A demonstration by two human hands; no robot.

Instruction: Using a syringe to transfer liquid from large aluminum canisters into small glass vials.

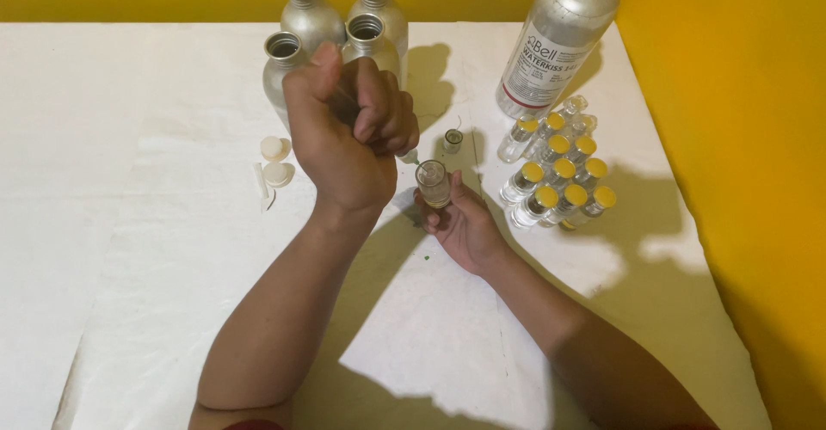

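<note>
Your right hand [465, 224] holds a small clear vial [432, 182] upright just above the white table [129, 181], fingers wrapped around its base so the open mouth faces up. Your left hand [348, 129] is raised beside it, fingers closed in a fist over something whose pale tip [409, 156] points down toward the vial, presumably to dispense. Yellow-capped vials [559, 181] stand grouped to the right, apart from the vial in hand; aluminium bottles [331, 21] stand behind.

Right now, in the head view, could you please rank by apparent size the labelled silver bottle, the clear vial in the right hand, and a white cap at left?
1. Labelled silver bottle, largest.
2. Clear glass vial in the right hand.
3. Round white cap, smallest, though only narrowly.
</note>
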